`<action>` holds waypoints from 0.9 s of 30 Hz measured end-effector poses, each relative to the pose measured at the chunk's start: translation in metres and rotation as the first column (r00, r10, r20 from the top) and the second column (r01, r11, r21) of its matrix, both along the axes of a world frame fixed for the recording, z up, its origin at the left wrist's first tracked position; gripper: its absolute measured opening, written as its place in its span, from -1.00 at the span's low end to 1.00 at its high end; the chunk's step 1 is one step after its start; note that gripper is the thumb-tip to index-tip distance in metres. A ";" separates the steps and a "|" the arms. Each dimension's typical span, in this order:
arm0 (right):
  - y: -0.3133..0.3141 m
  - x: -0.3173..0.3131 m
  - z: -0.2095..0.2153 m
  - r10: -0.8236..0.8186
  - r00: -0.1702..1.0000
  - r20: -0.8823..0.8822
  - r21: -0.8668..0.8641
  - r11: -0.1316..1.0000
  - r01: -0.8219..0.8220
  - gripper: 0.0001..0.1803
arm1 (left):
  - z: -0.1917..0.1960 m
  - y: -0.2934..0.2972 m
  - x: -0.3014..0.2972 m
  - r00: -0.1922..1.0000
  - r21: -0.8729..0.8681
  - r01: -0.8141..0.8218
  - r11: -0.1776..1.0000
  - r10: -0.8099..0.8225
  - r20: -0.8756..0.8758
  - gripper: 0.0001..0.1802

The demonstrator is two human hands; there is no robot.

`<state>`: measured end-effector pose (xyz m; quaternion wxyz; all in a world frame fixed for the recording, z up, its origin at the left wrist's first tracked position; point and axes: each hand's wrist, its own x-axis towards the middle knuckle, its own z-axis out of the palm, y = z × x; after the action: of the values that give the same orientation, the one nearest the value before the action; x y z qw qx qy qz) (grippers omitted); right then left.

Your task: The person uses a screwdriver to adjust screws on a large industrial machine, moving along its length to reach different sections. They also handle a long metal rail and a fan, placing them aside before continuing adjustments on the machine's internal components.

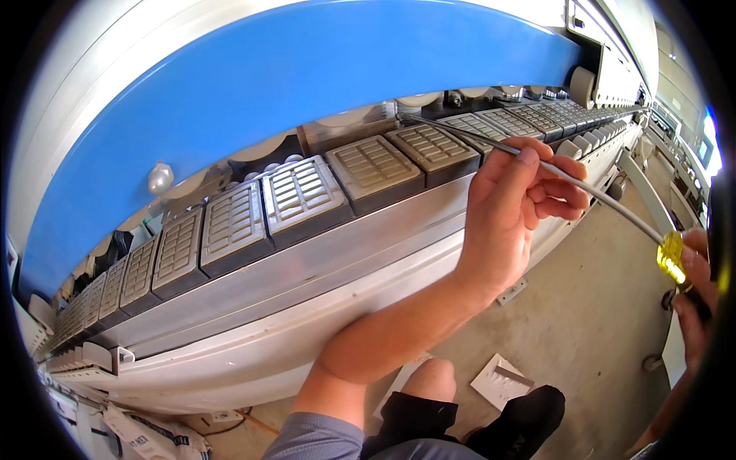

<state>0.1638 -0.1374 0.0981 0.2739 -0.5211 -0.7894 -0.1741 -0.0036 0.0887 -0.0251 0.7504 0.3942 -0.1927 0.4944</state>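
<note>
1. Head view, right of centre: the left hand (510, 207) has its grip closed around the metal shaft of a long screwdriver (583, 188), thumb on top and fingers curled under it.
2. At the far right edge, the right hand (696, 299) has its grip closed on the screwdriver's yellow handle (671, 257); much of this hand is cut off by the dark rim of the picture.
3. The shaft runs from the handle up and left across the frame; its tip (402, 117) sits at the upper centre, in the dark gap under the blue curved cover (291, 77), and whether it touches anything there is hard to make out.
4. Just below the tip, a row of ribbed beige blocks (299, 195) sits in dark holders along the machine, running from lower left to upper right.
5. A grey metal rail (307, 264) lies beneath the row.
6. Bottom centre, the person's knee and a black shoe (525, 418) rest on the concrete floor (590, 330), with a small white plate (502, 381) beside the shoe.
</note>
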 end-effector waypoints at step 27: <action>0.016 0.089 -0.088 -0.223 0.747 -0.626 -0.193 0.973 0.129 -0.48 | -0.012 0.004 0.023 0.975 0.021 -0.163 0.986 0.164 -0.147 -0.73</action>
<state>0.2528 -0.1210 0.0105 0.4736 -0.6386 -0.6049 0.0447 0.0194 0.0928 -0.0374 0.7176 0.4477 -0.1054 0.5229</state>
